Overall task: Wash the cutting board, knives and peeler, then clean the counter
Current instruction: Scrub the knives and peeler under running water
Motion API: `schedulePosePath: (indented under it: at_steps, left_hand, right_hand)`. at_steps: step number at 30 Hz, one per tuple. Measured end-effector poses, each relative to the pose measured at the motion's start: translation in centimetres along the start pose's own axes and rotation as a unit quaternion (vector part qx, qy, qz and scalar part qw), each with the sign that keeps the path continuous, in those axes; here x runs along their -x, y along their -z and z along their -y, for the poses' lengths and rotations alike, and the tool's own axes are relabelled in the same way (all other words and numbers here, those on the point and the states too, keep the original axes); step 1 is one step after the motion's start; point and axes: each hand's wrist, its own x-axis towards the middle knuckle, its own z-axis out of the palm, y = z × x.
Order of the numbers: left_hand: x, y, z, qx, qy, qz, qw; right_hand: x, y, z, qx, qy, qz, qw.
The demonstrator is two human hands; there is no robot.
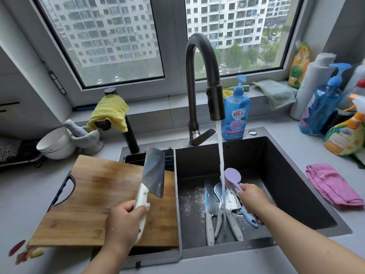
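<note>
While water is running from faucet (205, 80) at frame centre, left hand (123, 224) is holding cleaver (153, 173) by white handle, grip curled tight round it, blade pointing up over cutting board (94, 200). Board is lying at lower left, bridging desk (23, 196) and sink (296, 186) edge. Right hand (251, 198) is gripping purple brush (233, 176), head under stream. Knives (210, 206) and blue peeler (249, 218) are lying on sink floor, lower centre. Pink cloth (331, 186) is lying on desk at right.
</note>
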Motion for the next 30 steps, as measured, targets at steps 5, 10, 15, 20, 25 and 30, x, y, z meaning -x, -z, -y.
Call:
schedulePosePath:
  at_steps: [5, 10, 15, 20, 25, 30]
  left_hand:
    - [-1.6, -2.3, 2.5, -0.032, 0.055, -0.013, 0.998]
    - [-2.4, -4.4, 4.1, -0.057, 0.066, 0.011, 0.996]
    - [-2.8, -5.3, 4.5, -0.122, 0.055, 0.032, 0.991]
    - [-2.8, -5.4, 4.9, -0.261, 0.031, 0.046, 0.964]
    - [-2.9, -5.8, 3.9, -0.368, 0.044, 0.07, 0.926]
    - [-3.2, -7.5, 0.5, -0.283, -0.032, -0.021, 0.958]
  right_hand:
    - [0.3, -0.3, 0.0, 0.008, -0.009, 0.007, 1.0]
    - [0.5, -0.6, -0.3, 0.015, -0.004, 0.018, 1.0]
    - [0.4, -0.7, -0.7, 0.002, -0.02, 0.02, 1.0]
    - [0.3, -0.5, -1.1, -0.016, -0.029, 0.03, 0.999]
    - [0.0, -0.4, -1.9, -0.032, -0.04, 0.029, 0.998]
    - [-0.8, 0.2, -3.3, -0.031, -0.039, 0.028, 0.998]
